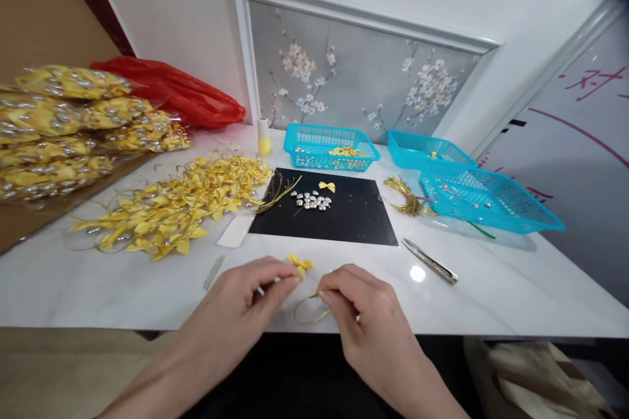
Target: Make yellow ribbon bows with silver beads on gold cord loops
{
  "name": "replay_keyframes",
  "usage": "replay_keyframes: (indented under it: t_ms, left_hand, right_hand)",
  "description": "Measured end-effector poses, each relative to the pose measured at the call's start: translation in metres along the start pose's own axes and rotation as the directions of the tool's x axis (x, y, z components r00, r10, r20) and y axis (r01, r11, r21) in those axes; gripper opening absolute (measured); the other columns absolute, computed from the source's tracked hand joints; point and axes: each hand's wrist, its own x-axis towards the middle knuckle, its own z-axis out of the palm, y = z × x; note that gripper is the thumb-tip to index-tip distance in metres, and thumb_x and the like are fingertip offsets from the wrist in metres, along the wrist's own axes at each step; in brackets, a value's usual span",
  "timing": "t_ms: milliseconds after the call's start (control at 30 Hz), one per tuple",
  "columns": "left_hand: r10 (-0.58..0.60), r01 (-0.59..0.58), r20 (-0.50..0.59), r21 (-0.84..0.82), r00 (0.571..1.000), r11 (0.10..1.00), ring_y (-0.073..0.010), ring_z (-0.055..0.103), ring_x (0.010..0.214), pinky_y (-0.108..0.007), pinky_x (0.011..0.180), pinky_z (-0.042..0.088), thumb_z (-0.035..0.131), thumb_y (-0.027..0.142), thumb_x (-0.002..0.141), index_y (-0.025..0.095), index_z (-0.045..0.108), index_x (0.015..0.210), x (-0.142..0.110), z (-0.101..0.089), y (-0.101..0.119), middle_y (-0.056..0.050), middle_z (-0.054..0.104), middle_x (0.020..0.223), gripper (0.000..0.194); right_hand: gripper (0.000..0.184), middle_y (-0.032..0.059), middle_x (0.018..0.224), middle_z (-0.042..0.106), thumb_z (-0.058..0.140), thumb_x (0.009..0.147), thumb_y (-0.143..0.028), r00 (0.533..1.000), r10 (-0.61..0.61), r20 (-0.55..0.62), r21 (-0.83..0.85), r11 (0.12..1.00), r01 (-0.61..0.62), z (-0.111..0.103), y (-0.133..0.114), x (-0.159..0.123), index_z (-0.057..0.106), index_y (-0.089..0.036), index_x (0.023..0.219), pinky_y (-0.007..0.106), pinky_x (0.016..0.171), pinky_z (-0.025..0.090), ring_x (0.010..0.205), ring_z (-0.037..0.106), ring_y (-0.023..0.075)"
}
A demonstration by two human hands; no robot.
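Note:
My left hand (268, 291) pinches a small yellow ribbon bow (300, 264) near the table's front edge. Opposite it, my right hand (356, 301) has thumb and forefinger closed on a thin gold cord (310, 322), which curves in a loop below the fingertips. Whether the cord joins the bow is hard to make out. Beyond the hands lies a black mat (344, 226) with silver beads (314, 201) clustered on it, another yellow bow (327, 186) and a bundle of loose gold cords (282, 195) at its left side.
Finished-looking yellow bow pieces (181, 206) are heaped at left, beside bagged ones (63, 124) and a red plastic bag (181, 91). Blue baskets (331, 144) stand at the back and right. Tweezers (430, 260) and a tied cord bundle (409, 198) lie to the right.

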Motion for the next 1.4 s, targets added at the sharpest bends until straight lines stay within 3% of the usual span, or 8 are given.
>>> replay_keyframes:
  t_ms: [133, 300, 567, 733, 900, 1067, 1233, 1400]
  left_hand:
    - [-0.020, 0.042, -0.113, 0.199, 0.993, 0.979, -0.0274, 0.067, 0.091, -0.034, 0.079, 0.047, 0.047, 0.044, 0.092, 0.021, 0.071, 0.108, 0.024, -0.007, -0.008, -0.008, 0.076, 0.104, 0.037]
    - [-0.037, 0.061, -0.095, 0.271, 0.995, 0.961, -0.0318, 0.066, 0.085, -0.038, 0.075, 0.044, 0.053, 0.036, 0.086, 0.019, 0.074, 0.102, 0.043, 0.004, -0.009, -0.009, 0.076, 0.087, 0.032]
    - [-0.022, 0.024, -0.033, 0.080, 0.999, 0.997, -0.0202, 0.062, 0.065, -0.029, 0.060, 0.045, 0.056, 0.033, 0.082, 0.019, 0.074, 0.080, 0.043, 0.009, -0.009, -0.002, 0.072, 0.070, 0.023]
    - [-0.044, 0.035, -0.076, -0.112, 0.996, 0.993, -0.0180, 0.062, 0.067, -0.026, 0.061, 0.052, 0.050, 0.041, 0.090, 0.018, 0.071, 0.092, 0.021, 0.008, -0.001, -0.001, 0.068, 0.072, 0.031]
    - [-0.076, 0.011, -0.198, -0.312, 0.977, 0.950, -0.0180, 0.065, 0.074, -0.026, 0.069, 0.054, 0.061, 0.038, 0.086, 0.021, 0.070, 0.093, 0.005, 0.012, 0.007, -0.001, 0.071, 0.082, 0.021]
    - [-0.067, -0.031, -0.294, -0.317, 0.954, 0.948, -0.0155, 0.060, 0.067, -0.023, 0.061, 0.050, 0.061, 0.035, 0.086, 0.023, 0.068, 0.082, -0.003, 0.017, 0.013, 0.002, 0.067, 0.073, 0.015]
    - [-0.096, -0.001, -0.186, -0.464, 0.978, 0.886, -0.0125, 0.051, 0.066, -0.019, 0.059, 0.044, 0.060, 0.038, 0.090, 0.023, 0.066, 0.078, -0.012, 0.015, 0.012, 0.004, 0.058, 0.070, 0.020]
    - [-0.068, 0.089, 0.058, -0.564, 0.996, 0.821, -0.0135, 0.056, 0.071, -0.021, 0.062, 0.046, 0.066, 0.037, 0.086, 0.023, 0.070, 0.088, -0.014, 0.006, 0.014, 0.002, 0.064, 0.076, 0.015]
  right_hand:
    - [0.020, -0.0010, 0.071, 0.060, 0.051, 0.091, -0.010, 0.994, 0.109, -0.001, 0.059, 0.992, -0.109, -0.001, 0.005, 0.000, 0.062, -0.019, 0.077, 0.022, 0.057, 0.038, 0.064, 0.053, 0.0123]
    - [0.020, -0.0020, 0.068, 0.057, 0.050, 0.092, -0.015, 0.983, 0.181, 0.007, 0.119, 0.976, -0.181, -0.001, 0.010, -0.002, 0.061, -0.019, 0.076, 0.022, 0.055, 0.036, 0.061, 0.050, 0.0118]
    - [0.016, -0.0015, 0.070, 0.059, 0.053, 0.092, -0.019, 0.969, 0.243, -0.055, 0.201, 0.953, -0.227, 0.002, 0.015, -0.004, 0.062, -0.020, 0.078, 0.023, 0.054, 0.038, 0.061, 0.050, 0.0123]
    - [0.020, 0.0002, 0.073, 0.061, 0.050, 0.091, -0.008, 0.968, 0.010, -0.251, 0.101, 0.995, 0.016, 0.011, -0.004, -0.003, 0.061, -0.019, 0.079, 0.026, 0.064, 0.045, 0.072, 0.054, 0.0150]
    - [0.027, 0.0026, 0.074, 0.068, 0.046, 0.085, 0.007, 0.890, -0.341, -0.302, -0.075, 0.939, 0.335, 0.018, -0.022, 0.000, 0.061, -0.015, 0.082, 0.037, 0.091, 0.050, 0.066, 0.059, 0.0118]
    - [0.026, 0.0064, 0.075, 0.068, 0.049, 0.086, 0.007, 0.892, -0.337, -0.302, -0.070, 0.941, 0.331, 0.024, -0.023, -0.002, 0.066, -0.014, 0.085, 0.031, 0.073, 0.056, 0.072, 0.061, 0.0160]
    - [0.023, 0.0057, 0.083, 0.068, 0.051, 0.092, 0.000, 0.959, -0.126, -0.252, 0.195, 0.965, 0.178, 0.018, -0.020, -0.003, 0.068, -0.016, 0.088, 0.022, 0.067, 0.054, 0.074, 0.064, 0.0128]
    - [0.018, 0.0008, 0.079, 0.066, 0.056, 0.092, -0.006, 0.978, -0.069, -0.198, 0.301, 0.945, 0.127, 0.006, -0.021, 0.000, 0.066, -0.018, 0.084, 0.019, 0.066, 0.051, 0.072, 0.062, 0.0106]
